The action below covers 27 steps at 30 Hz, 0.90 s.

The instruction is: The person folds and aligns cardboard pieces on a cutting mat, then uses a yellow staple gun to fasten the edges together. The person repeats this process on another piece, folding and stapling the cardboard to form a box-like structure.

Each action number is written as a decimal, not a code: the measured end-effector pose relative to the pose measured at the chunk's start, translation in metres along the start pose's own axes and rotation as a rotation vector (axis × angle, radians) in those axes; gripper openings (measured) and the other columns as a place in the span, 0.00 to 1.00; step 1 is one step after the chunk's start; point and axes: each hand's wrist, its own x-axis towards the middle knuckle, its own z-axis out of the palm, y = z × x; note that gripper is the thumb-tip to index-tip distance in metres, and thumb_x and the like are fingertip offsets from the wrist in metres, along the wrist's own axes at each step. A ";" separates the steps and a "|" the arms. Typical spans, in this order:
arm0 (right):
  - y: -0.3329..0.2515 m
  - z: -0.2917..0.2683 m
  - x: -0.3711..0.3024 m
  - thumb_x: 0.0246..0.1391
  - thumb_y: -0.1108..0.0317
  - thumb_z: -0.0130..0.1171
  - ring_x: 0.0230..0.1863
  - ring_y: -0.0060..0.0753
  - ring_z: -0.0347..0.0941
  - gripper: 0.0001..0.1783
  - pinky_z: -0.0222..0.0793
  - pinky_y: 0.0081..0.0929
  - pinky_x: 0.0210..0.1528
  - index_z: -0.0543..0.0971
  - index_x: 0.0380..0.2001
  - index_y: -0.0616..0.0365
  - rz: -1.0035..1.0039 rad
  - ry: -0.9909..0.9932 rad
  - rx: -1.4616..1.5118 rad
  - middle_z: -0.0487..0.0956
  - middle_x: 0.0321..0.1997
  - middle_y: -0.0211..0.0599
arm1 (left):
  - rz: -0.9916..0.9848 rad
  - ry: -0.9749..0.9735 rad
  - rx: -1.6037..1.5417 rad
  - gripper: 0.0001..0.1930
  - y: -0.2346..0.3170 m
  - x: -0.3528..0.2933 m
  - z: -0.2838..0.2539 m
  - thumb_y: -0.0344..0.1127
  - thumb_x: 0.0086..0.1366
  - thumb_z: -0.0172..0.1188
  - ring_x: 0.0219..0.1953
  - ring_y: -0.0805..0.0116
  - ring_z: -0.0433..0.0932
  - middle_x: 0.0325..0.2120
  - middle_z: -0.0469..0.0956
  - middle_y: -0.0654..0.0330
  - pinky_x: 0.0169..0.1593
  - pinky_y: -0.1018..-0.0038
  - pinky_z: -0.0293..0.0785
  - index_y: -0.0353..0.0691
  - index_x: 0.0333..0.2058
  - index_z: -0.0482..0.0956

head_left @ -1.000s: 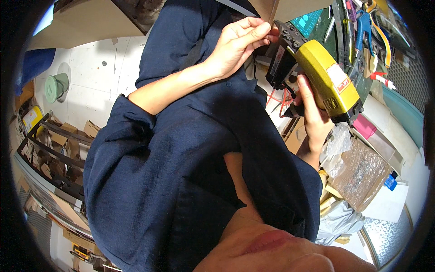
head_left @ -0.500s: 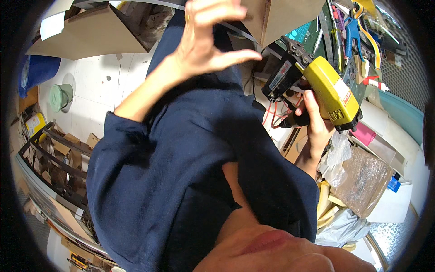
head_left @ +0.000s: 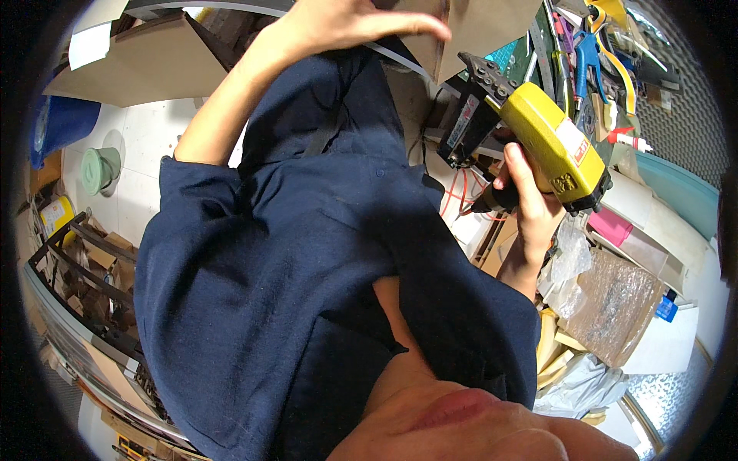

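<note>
At the top of the head view my left hand [head_left: 338, 24] reaches away from me, its thumb stretched out to the right. The fingers are cut off by the upper edge, and I see nothing held. Brown cardboard [head_left: 492, 34] stands just beyond the thumb; I cannot tell whether the hand touches it. On the right, my right hand [head_left: 530, 184] is wrapped round the grip of a yellow and black staple gun [head_left: 550, 127]. Its black metal nose [head_left: 486, 75] points up and away from me, close to the cardboard's lower corner.
A cluttered bench holds blue-handled pliers [head_left: 589, 65] and other tools at the far right. Orange-red cable [head_left: 461, 192] hangs beneath the staple gun. A wrapped brown package [head_left: 619, 303] lies at right. More cardboard [head_left: 146, 65] and a pale green bucket [head_left: 98, 169] are at left.
My left hand has moved up and farther away, so its fingers leave the picture. My right hand and the staple gun have shifted slightly left.
</note>
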 end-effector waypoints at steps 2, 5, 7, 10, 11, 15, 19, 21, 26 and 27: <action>0.000 -0.001 0.002 0.51 0.72 0.66 0.22 0.19 0.73 0.11 0.69 0.17 0.26 0.80 0.39 0.63 -0.036 -0.008 -0.076 0.79 0.30 0.30 | -0.074 -0.008 -0.116 0.19 0.000 0.005 -0.004 0.29 0.54 0.68 0.44 0.68 0.77 0.40 0.80 0.58 0.49 0.73 0.72 0.37 0.45 0.78; -0.009 0.009 0.003 0.50 0.72 0.67 0.23 0.19 0.73 0.12 0.70 0.17 0.26 0.80 0.39 0.63 -0.017 0.006 0.012 0.80 0.31 0.31 | -0.221 -0.009 -0.238 0.13 -0.002 0.001 -0.005 0.30 0.62 0.61 0.43 0.72 0.76 0.41 0.81 0.60 0.50 0.75 0.71 0.38 0.45 0.80; -0.012 0.011 0.005 0.52 0.74 0.63 0.21 0.20 0.70 0.14 0.67 0.17 0.25 0.78 0.43 0.65 -0.025 -0.014 -0.069 0.80 0.34 0.34 | -0.247 0.009 -0.257 0.13 -0.002 0.000 -0.007 0.30 0.62 0.60 0.43 0.72 0.76 0.41 0.81 0.60 0.50 0.75 0.71 0.38 0.46 0.80; -0.016 0.016 0.005 0.53 0.75 0.61 0.20 0.20 0.68 0.15 0.66 0.17 0.25 0.77 0.45 0.65 -0.089 -0.001 -0.115 0.80 0.35 0.36 | -0.272 0.016 -0.287 0.14 0.001 0.001 -0.006 0.30 0.63 0.60 0.43 0.73 0.76 0.40 0.82 0.60 0.50 0.75 0.71 0.39 0.47 0.80; -0.016 0.017 0.006 0.53 0.75 0.61 0.20 0.19 0.68 0.15 0.66 0.17 0.24 0.77 0.45 0.65 -0.120 0.006 -0.119 0.80 0.35 0.36 | -0.231 0.020 -0.301 0.14 -0.004 0.001 -0.004 0.30 0.63 0.60 0.42 0.73 0.76 0.40 0.82 0.60 0.49 0.76 0.71 0.39 0.48 0.80; -0.014 0.018 0.009 0.53 0.75 0.62 0.20 0.19 0.69 0.15 0.66 0.17 0.23 0.77 0.45 0.65 -0.156 -0.012 -0.140 0.80 0.35 0.36 | -0.326 -0.026 -0.277 0.14 0.004 0.002 -0.008 0.29 0.63 0.60 0.37 0.76 0.75 0.37 0.82 0.63 0.44 0.79 0.72 0.40 0.48 0.80; -0.017 0.017 0.009 0.52 0.75 0.62 0.20 0.19 0.69 0.16 0.66 0.17 0.23 0.77 0.45 0.65 -0.127 -0.036 -0.152 0.80 0.34 0.36 | -0.494 -0.041 -0.343 0.14 0.015 0.006 -0.013 0.29 0.62 0.61 0.33 0.77 0.74 0.34 0.82 0.64 0.39 0.81 0.72 0.40 0.48 0.80; -0.017 0.017 0.008 0.52 0.75 0.63 0.20 0.19 0.68 0.16 0.66 0.17 0.22 0.77 0.45 0.65 -0.117 -0.028 -0.158 0.80 0.34 0.36 | -0.473 -0.024 -0.378 0.15 0.010 0.004 -0.009 0.29 0.61 0.62 0.33 0.77 0.75 0.34 0.82 0.63 0.39 0.80 0.72 0.41 0.47 0.80; -0.019 0.019 0.008 0.52 0.75 0.63 0.19 0.19 0.68 0.15 0.65 0.17 0.22 0.77 0.45 0.64 -0.162 -0.005 -0.170 0.80 0.33 0.35 | -0.148 0.053 -0.258 0.12 -0.008 0.001 -0.006 0.28 0.59 0.63 0.34 0.74 0.78 0.35 0.82 0.60 0.40 0.79 0.74 0.39 0.44 0.82; -0.019 0.020 0.009 0.52 0.75 0.62 0.19 0.19 0.68 0.15 0.65 0.17 0.22 0.77 0.45 0.64 -0.164 -0.010 -0.169 0.80 0.34 0.35 | -0.151 0.055 -0.263 0.12 -0.008 0.001 -0.006 0.28 0.59 0.63 0.35 0.74 0.78 0.35 0.82 0.59 0.40 0.79 0.74 0.39 0.43 0.82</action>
